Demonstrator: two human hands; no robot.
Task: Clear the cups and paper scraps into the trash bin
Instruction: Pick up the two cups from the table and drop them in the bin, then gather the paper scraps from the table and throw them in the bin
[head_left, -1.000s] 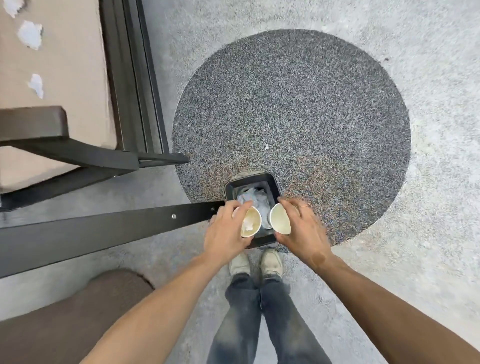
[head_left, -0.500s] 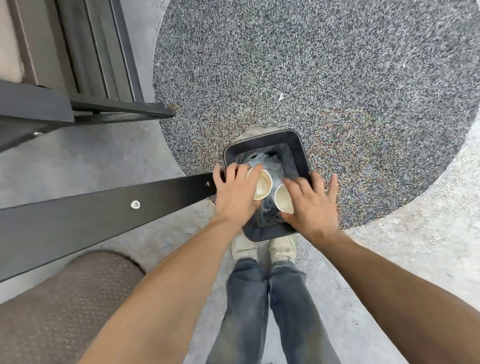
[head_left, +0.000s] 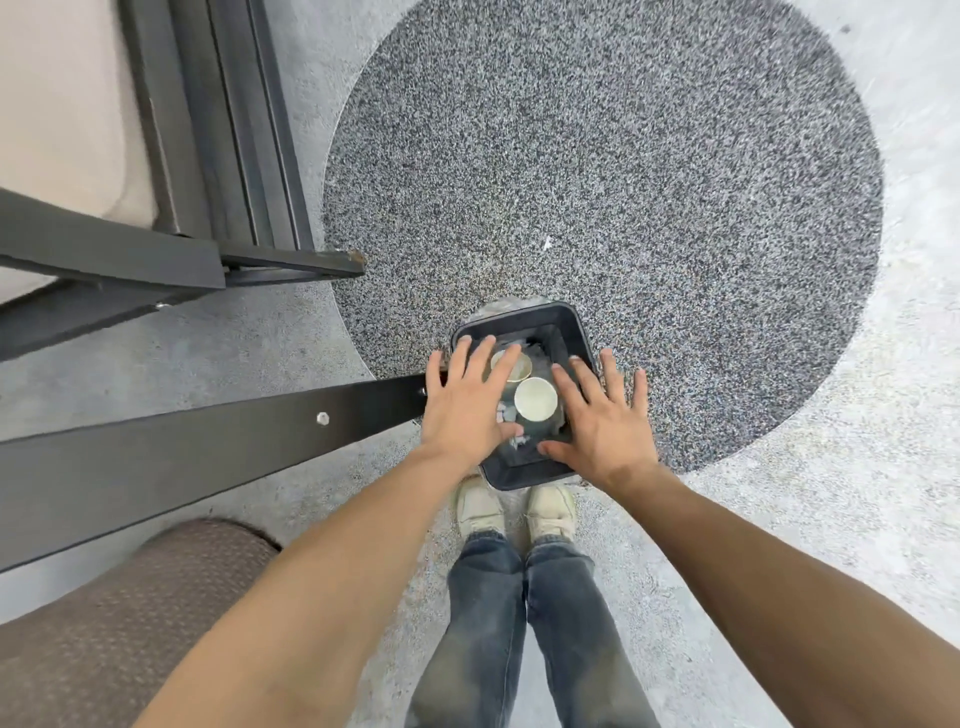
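Two paper cups sit inside the black trash bin (head_left: 571, 325) at about 6 o'clock from the round grey rug (head_left: 623, 182), just ahead of the person's shoes (head_left: 514, 512); front cup (head_left: 536, 399) mouth-up near bin centre, back cup (head_left: 517, 366) at its 11 o'clock, partly hidden under fingers; paper scraps (head_left: 511, 415) lie in the bin around them. Left hand (head_left: 470, 402) spread flat, fingers straight, holding nothing, over the bin's 9 o'clock side. Right hand (head_left: 597, 415) likewise flat and splayed, empty, over the 3 o'clock side. Judgement: cup part looks done, both cups are in and released. Whether more scraps are left is unclear, the tabletop (head_left: 57, 104) at 10 o'clock shows only a bare strip in view. One tiny white fleck (head_left: 546, 241) on the rug at 12 o'clock of the bin, may be a scrap, too small to tell
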